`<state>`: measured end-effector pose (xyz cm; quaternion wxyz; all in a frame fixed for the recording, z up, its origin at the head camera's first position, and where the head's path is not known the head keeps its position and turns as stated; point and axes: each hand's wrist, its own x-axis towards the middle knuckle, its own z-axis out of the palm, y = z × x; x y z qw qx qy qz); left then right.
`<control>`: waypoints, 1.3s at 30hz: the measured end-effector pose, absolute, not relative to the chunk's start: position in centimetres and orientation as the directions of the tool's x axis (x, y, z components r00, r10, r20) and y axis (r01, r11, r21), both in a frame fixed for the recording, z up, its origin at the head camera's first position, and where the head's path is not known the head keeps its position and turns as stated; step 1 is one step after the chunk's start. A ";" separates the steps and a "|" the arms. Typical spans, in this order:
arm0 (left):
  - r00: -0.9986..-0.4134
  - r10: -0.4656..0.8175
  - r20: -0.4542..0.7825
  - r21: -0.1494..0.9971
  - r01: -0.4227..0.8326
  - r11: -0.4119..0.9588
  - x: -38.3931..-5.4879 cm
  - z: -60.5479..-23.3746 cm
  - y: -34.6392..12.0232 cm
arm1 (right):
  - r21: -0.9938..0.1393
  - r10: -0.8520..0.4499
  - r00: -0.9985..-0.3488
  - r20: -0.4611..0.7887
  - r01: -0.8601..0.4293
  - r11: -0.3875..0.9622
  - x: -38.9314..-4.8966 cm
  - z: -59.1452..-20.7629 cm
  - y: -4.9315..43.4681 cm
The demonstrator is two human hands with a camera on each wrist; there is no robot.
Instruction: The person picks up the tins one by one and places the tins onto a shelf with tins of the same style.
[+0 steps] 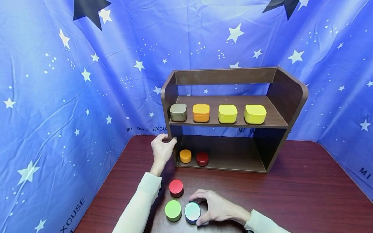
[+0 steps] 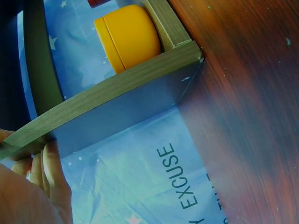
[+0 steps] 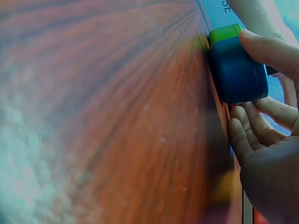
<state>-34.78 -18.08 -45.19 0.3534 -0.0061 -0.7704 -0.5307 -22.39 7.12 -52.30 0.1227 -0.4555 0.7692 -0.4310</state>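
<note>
My left hand (image 1: 163, 149) grips the front edge of the left side panel of a dark brown two-tier shelf (image 1: 221, 167); in the left wrist view its fingers (image 2: 55, 170) lie along the panel's outer face. My right hand (image 1: 215, 207) holds a dark blue round tin (image 3: 236, 70) on the table between thumb and fingers; its lid looks pale with glare in the head view. Just left of it stands a green round tin (image 1: 173, 210), and behind that a red round tin (image 1: 176, 187). On the lower tier sit an orange round tin (image 1: 185, 156) and a dark red one (image 1: 202, 159).
Along the upper tier stand squarish tins: a grey-green one (image 1: 178, 112), an orange one (image 1: 201, 113) and two yellow ones, left (image 1: 227, 114) and right (image 1: 255, 114). A blue star-printed cloth (image 1: 96, 74) hangs behind and beside the reddish-brown table (image 1: 314, 181).
</note>
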 end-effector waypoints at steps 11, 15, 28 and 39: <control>-0.749 -0.366 0.552 0.812 0.384 0.440 -34.7 -45.1 -18.0 | -0.788 -0.808 -0.550 0.211 -0.585 0.192 -22.3 -52.3 7.1; -0.747 -0.365 0.555 0.810 0.387 0.440 -34.7 -45.1 -18.0 | -0.777 -0.806 -0.545 0.232 -0.602 0.184 -22.3 -52.5 7.1; -0.749 -0.367 0.552 0.810 0.378 0.448 -34.6 -45.1 -17.9 | -0.809 -0.791 -0.581 0.191 -0.550 0.208 -22.2 -52.4 7.3; -0.744 -0.365 0.560 0.803 0.378 0.461 -34.7 -45.2 -18.0 | -0.807 -0.780 -0.580 0.237 -0.564 0.174 -22.4 -52.4 7.4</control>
